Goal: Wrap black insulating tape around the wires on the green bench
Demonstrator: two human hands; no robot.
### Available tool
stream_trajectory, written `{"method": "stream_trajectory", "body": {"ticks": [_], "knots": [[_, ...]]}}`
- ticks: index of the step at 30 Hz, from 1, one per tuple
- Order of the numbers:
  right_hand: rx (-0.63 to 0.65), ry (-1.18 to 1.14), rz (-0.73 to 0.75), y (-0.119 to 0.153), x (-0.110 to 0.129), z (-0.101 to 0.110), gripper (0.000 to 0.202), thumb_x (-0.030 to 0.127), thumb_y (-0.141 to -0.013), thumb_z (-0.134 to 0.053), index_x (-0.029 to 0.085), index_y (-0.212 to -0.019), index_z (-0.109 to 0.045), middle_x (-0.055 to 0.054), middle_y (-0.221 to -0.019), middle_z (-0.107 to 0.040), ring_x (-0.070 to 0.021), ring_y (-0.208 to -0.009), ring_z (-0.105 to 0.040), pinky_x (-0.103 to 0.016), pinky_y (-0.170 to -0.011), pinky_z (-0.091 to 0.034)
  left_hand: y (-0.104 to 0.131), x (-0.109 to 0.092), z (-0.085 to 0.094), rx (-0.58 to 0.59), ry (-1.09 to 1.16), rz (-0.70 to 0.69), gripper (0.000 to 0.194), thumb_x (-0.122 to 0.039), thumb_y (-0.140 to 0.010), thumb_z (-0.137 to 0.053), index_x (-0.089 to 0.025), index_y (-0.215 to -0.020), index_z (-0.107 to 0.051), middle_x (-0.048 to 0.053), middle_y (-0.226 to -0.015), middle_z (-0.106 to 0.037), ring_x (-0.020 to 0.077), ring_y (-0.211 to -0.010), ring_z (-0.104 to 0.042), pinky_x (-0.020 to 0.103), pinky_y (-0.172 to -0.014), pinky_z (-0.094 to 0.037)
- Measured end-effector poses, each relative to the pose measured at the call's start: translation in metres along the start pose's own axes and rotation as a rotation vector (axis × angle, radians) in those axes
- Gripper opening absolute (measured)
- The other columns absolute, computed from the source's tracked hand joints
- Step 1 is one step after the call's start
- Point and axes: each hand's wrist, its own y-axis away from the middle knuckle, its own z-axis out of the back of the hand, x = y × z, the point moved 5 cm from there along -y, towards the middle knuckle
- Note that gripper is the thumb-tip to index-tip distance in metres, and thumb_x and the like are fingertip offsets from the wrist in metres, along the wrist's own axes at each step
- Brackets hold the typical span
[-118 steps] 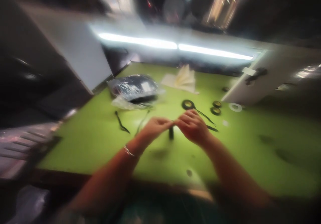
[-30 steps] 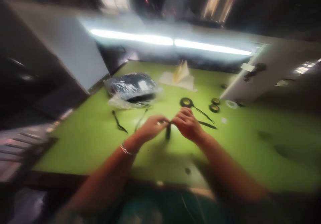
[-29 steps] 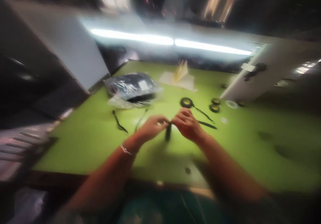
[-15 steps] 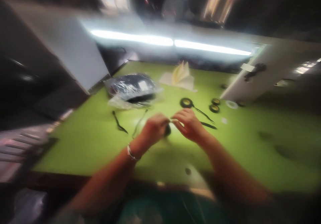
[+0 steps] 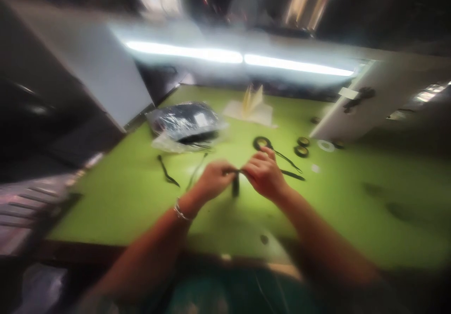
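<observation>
My left hand [image 5: 215,179] and my right hand [image 5: 263,172] meet over the middle of the green table, fingertips almost touching. Both are closed in a pinch on a small black strip [image 5: 236,186]. One end of it hangs down between them, while the rest is hidden by my fingers. Blur leaves its exact kind unclear. Just beyond my right hand lies a roll of black tape [image 5: 262,143] with a dark cord [image 5: 286,159] beside it. A flat black strip [image 5: 293,175] rests to the right of that hand.
A plastic-wrapped dark package [image 5: 190,120] sits at the back left, with a short black strap [image 5: 168,171] in front. Open paper [image 5: 252,107] stands at the back. Small tape rolls [image 5: 301,151] and a white ring [image 5: 326,145] lie right, near a white side panel [image 5: 343,105].
The hanging black piece now shows longer between my hands. My left hand has shifted slightly left, and my right fingers have curled in more. Things on the table have stayed put.
</observation>
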Motion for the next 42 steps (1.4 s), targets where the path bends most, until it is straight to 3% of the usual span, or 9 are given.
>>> {"method": "stream_trajectory", "body": {"ticks": [5, 12, 17, 21, 23, 26, 32, 39, 42], "knots": [[-0.032, 0.031, 0.009, 0.003, 0.002, -0.004, 0.022, 0.019, -0.091, -0.05, 0.024, -0.076, -0.064, 0.0, -0.069, -0.064, -0.0182, -0.082, -0.052, -0.045, -0.106, -0.023, -0.001, 0.012, -0.002, 0.049, 0.112, 0.153, 0.012, -0.016, -0.073, -0.061, -0.016, -0.074, -0.073, 0.001, -0.069, -0.069, 0.0133, -0.064, -0.06, 0.024, -0.06, -0.045], [-0.084, 0.013, 0.02, 0.005, 0.005, -0.005, 0.019, 0.018, -0.09, -0.051, 0.024, -0.077, -0.063, -0.001, -0.073, -0.064, -0.0181, -0.086, -0.05, -0.043, -0.105, -0.025, 0.0, 0.02, -0.001, 0.203, 0.325, 0.299, 0.025, -0.035, -0.074, -0.067, -0.013, -0.085, -0.075, 0.007, -0.081, -0.074, 0.0194, -0.076, -0.065, 0.028, -0.069, -0.049], [-0.077, -0.266, -0.086, 0.002, -0.014, 0.001, 0.01, 0.031, -0.088, -0.059, 0.023, -0.091, -0.065, -0.003, -0.085, -0.068, -0.019, -0.087, -0.056, -0.042, -0.095, -0.037, 0.0, 0.027, 0.0, 0.118, 0.313, 0.331, 0.025, -0.036, -0.073, -0.069, -0.013, -0.08, -0.075, 0.007, -0.077, -0.074, 0.0185, -0.072, -0.064, 0.028, -0.068, -0.049], [-0.285, -0.504, -0.367, 0.006, -0.045, 0.019, 0.023, 0.036, -0.09, -0.054, 0.024, -0.107, -0.064, -0.006, -0.098, -0.069, -0.0196, -0.089, -0.061, -0.038, -0.082, -0.048, 0.002, 0.035, 0.0, 0.045, 0.326, 0.38, 0.021, -0.034, -0.073, -0.068, -0.015, -0.079, -0.074, 0.006, -0.077, -0.074, 0.0177, -0.07, -0.064, 0.026, -0.066, -0.048], [-0.336, -0.446, -0.368, 0.008, -0.045, 0.025, 0.017, 0.033, -0.088, -0.058, 0.024, -0.1, -0.067, -0.005, -0.097, -0.069, -0.0209, -0.093, -0.061, -0.04, -0.086, -0.047, 0.002, 0.036, 0.001, 0.018, 0.303, 0.387, 0.019, -0.033, -0.072, -0.068, -0.015, -0.077, -0.074, 0.005, -0.075, -0.073, 0.0168, -0.069, -0.063, 0.026, -0.065, -0.047], [-0.242, -0.319, -0.254, 0.006, -0.028, 0.018, 0.01, 0.028, -0.083, -0.065, 0.024, -0.09, -0.07, -0.004, -0.093, -0.07, -0.0221, -0.096, -0.059, -0.042, -0.09, -0.043, 0.001, 0.03, 0.002, -0.003, 0.273, 0.357, 0.016, -0.031, -0.073, -0.068, -0.015, -0.076, -0.073, 0.003, -0.072, -0.072, 0.015, -0.066, -0.061, 0.025, -0.063, -0.046], [-0.067, -0.218, -0.177, 0.005, -0.013, -0.007, 0.011, 0.026, -0.086, -0.062, 0.022, -0.079, -0.069, -0.002, -0.079, -0.07, -0.0181, -0.082, -0.056, -0.04, -0.088, -0.037, -0.001, 0.013, 0.006, -0.069, 0.132, 0.168, 0.008, -0.021, -0.073, -0.067, -0.015, -0.07, -0.071, 0.001, -0.066, -0.065, 0.0111, -0.06, -0.054, 0.023, -0.058, -0.042], [-0.111, -0.231, -0.135, 0.005, -0.01, -0.006, 0.018, 0.023, -0.084, -0.06, 0.022, -0.067, -0.064, 0.0, -0.07, -0.068, -0.0167, -0.077, -0.055, -0.04, -0.093, -0.033, 0.001, -0.002, 0.01, -0.122, -0.023, -0.061, 0.008, -0.012, -0.075, -0.065, -0.017, -0.071, -0.07, 0.001, -0.068, -0.062, 0.0123, -0.065, -0.054, 0.025, -0.063, -0.043], [-0.094, -0.235, -0.151, 0.005, -0.012, -0.004, 0.009, 0.029, -0.083, -0.062, 0.022, -0.08, -0.067, -0.002, -0.083, -0.07, -0.0188, -0.084, -0.057, -0.04, -0.094, -0.034, 0.003, -0.006, 0.01, -0.161, -0.12, -0.119, 0.009, -0.011, -0.077, -0.063, -0.017, -0.075, -0.069, 0.002, -0.071, -0.062, 0.0138, -0.068, -0.054, 0.027, -0.065, -0.043]]}}
